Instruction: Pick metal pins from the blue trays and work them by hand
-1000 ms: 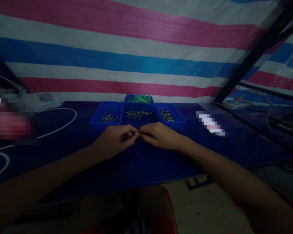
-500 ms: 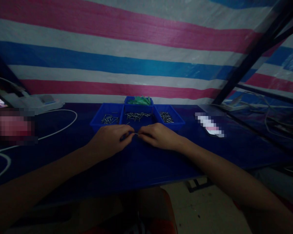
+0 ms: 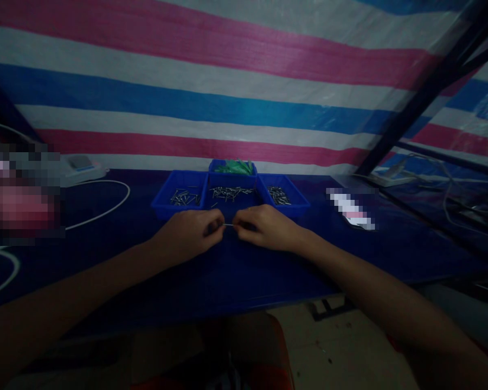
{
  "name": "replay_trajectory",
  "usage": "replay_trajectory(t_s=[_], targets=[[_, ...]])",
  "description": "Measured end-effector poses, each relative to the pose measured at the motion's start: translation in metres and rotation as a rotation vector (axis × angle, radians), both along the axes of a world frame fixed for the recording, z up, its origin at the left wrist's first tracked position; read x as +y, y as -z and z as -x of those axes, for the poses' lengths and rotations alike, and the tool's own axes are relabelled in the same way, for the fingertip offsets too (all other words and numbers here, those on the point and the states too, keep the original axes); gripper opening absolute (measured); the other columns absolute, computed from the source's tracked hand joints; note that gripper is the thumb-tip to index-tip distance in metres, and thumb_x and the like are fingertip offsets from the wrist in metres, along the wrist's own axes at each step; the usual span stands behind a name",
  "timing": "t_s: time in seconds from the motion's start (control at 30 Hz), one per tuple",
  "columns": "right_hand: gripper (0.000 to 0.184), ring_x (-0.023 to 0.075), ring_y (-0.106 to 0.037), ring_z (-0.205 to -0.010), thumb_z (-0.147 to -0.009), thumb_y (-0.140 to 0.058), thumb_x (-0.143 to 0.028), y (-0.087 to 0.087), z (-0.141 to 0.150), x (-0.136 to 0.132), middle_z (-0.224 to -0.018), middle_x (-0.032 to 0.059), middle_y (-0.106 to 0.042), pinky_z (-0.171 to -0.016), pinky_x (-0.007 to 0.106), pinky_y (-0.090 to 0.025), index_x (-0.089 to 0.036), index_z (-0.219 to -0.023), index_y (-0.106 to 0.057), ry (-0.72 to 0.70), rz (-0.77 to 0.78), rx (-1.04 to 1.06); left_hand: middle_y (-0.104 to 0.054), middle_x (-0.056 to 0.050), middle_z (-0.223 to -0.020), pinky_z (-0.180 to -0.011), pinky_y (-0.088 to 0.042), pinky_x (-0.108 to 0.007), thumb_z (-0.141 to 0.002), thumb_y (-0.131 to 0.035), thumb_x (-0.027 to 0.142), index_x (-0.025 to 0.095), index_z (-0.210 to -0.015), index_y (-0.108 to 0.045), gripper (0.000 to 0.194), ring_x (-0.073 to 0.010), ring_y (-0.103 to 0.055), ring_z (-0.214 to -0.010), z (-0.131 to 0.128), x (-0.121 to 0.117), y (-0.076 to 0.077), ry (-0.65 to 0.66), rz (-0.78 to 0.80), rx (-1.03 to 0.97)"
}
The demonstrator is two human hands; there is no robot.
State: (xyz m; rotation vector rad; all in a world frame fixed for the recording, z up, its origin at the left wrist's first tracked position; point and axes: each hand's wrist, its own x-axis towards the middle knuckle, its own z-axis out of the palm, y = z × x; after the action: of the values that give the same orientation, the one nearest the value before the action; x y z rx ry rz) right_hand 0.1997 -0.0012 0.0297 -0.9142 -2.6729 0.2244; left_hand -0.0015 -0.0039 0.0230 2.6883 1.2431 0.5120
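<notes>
OK, left blue bin (image 3: pixel 186 179), metal pins (image 3: pixel 183 197) inside, sits left of the pin pile (image 3: pixel 230 192). Left hand (image 3: pixel 191 230), front-left of the pile, seems to pinch one end of a thin metal piece (image 3: pixel 228 224); piece spans the gap between hands, in front of the pile. Right hand (image 3: pixel 264 227), front-right, pinches the other end. Step looks like two-handed fingertip work; next move calls for steady pinches. Right blue bin (image 3: pixel 294 196) sits right of the pile.

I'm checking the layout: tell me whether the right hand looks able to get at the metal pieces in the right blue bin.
Probably yes: the right hand is close to the right blue bin, whose open top leaves the metal pieces uncovered. That hand seems to be pinching a thin rod, though.
</notes>
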Motion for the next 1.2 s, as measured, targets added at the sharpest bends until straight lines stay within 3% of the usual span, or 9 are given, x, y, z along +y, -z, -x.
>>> replay_trajectory(t_s=[0.27, 0.43, 0.57, 0.67, 0.8, 0.93, 1.03, 1.1, 1.2], targets=[[0.013, 0.0086, -0.05, -0.062, -0.086, -0.042, -0.018, 0.009, 0.002, 0.004, -0.071, 0.0007, -0.056, -0.06, 0.021, -0.035, -0.013, -0.083, -0.053, -0.083, 0.056, 0.011, -0.061, 0.001, -0.075, -0.061, -0.041, -0.019, -0.083, -0.049, 0.027, 0.017, -0.088, -0.058, 0.014, -0.0089, -0.056, -0.065, 0.001, -0.003, 0.003, 0.176, -0.125, -0.138], [0.016, 0.0092, -0.051, -0.062, -0.088, -0.041, -0.021, 0.006, 0.002, 0.003, -0.071, 0.0012, -0.057, -0.06, 0.022, -0.036, -0.013, -0.086, -0.055, -0.041, 0.011, 0.015, -0.063, -0.002, -0.079, -0.063, -0.041, -0.025, -0.086, -0.042, 0.027, 0.016, -0.087, -0.059, 0.02, -0.0157, -0.06, -0.076, 0.007, -0.001, -0.002, 0.143, -0.32, 0.119], [0.02, 0.0109, -0.055, -0.068, -0.089, -0.041, -0.024, -0.001, 0.002, 0.0, -0.075, 0.0021, -0.059, -0.064, 0.023, -0.039, -0.013, -0.091, -0.058, -0.005, -0.051, 0.099, -0.064, -0.001, -0.08, -0.058, -0.039, -0.025, -0.086, -0.039, 0.028, 0.019, -0.089, -0.058, 0.022, -0.0161, -0.062, -0.076, 0.011, 0.002, -0.01, 0.107, -0.316, 0.24], [0.022, 0.0123, -0.056, -0.079, -0.09, -0.041, -0.025, 0.002, 0.003, 0.002, -0.086, 0.0042, -0.06, -0.073, 0.026, -0.042, -0.013, -0.1, -0.056, 0.002, -0.061, 0.146, -0.065, -0.001, -0.084, -0.057, -0.038, -0.025, -0.086, -0.039, 0.03, 0.021, -0.092, -0.057, 0.021, -0.0169, -0.061, -0.077, 0.017, 0.006, -0.021, 0.012, -0.348, 0.266], [0.027, 0.0165, -0.052, -0.097, -0.089, -0.042, -0.025, 0.018, 0.004, 0.013, -0.104, 0.0093, -0.056, -0.086, 0.032, -0.042, -0.013, -0.11, -0.054, 0.014, -0.116, 0.055, -0.065, -0.005, -0.089, -0.054, -0.036, -0.027, -0.088, -0.035, 0.037, 0.02, -0.099, -0.055, 0.029, -0.0216, -0.062, -0.075, 0.032, 0.018, -0.038, -0.276, -0.343, 0.354], [0.031, 0.0198, -0.051, -0.1, -0.088, -0.043, -0.022, 0.029, 0.011, 0.029, -0.114, 0.0136, -0.052, -0.09, 0.034, -0.041, -0.009, -0.115, -0.053, 0.004, -0.225, -0.086, -0.065, -0.01, -0.09, -0.052, -0.035, -0.03, -0.088, -0.032, 0.044, 0.018, -0.101, -0.057, 0.037, -0.0273, -0.062, -0.071, 0.039, 0.026, -0.042, -0.355, -0.343, 0.394], [0.036, 0.0203, -0.05, -0.102, -0.088, -0.04, -0.017, 0.029, 0.022, 0.045, -0.121, 0.0151, -0.048, -0.088, 0.034, -0.041, -0.009, -0.122, -0.047, -0.026, -0.298, -0.156, -0.065, -0.007, -0.091, -0.053, -0.037, -0.029, -0.089, -0.032, 0.042, 0.019, -0.101, -0.058, 0.036, -0.0243, -0.062, -0.074, 0.033, 0.022, -0.034, -0.307, -0.37, 0.384], [0.034, 0.0188, -0.051, -0.099, -0.087, -0.039, -0.014, 0.027, 0.031, 0.057, -0.12, 0.0142, -0.05, -0.086, 0.033, -0.041, -0.01, -0.12, -0.048, -0.057, -0.333, -0.188, -0.066, -0.006, -0.085, -0.054, -0.038, -0.027, -0.089, -0.033, 0.039, 0.018, -0.094, -0.06, 0.034, -0.0213, -0.062, -0.074, 0.026, 0.016, -0.026, -0.174, -0.409, 0.352], [0.021, 0.0159, -0.053, -0.085, -0.087, -0.04, -0.013, 0.025, 0.038, 0.068, -0.095, 0.0093, -0.059, -0.081, 0.031, -0.041, -0.011, -0.099, -0.057, -0.078, -0.334, -0.283, -0.066, -0.003, -0.078, -0.057, -0.04, -0.025, -0.089, -0.035, 0.033, 0.018, -0.084, -0.062, 0.031, -0.0168, -0.062, -0.071, 0.017, 0.006, -0.014, 0.103, -0.421, 0.307]])
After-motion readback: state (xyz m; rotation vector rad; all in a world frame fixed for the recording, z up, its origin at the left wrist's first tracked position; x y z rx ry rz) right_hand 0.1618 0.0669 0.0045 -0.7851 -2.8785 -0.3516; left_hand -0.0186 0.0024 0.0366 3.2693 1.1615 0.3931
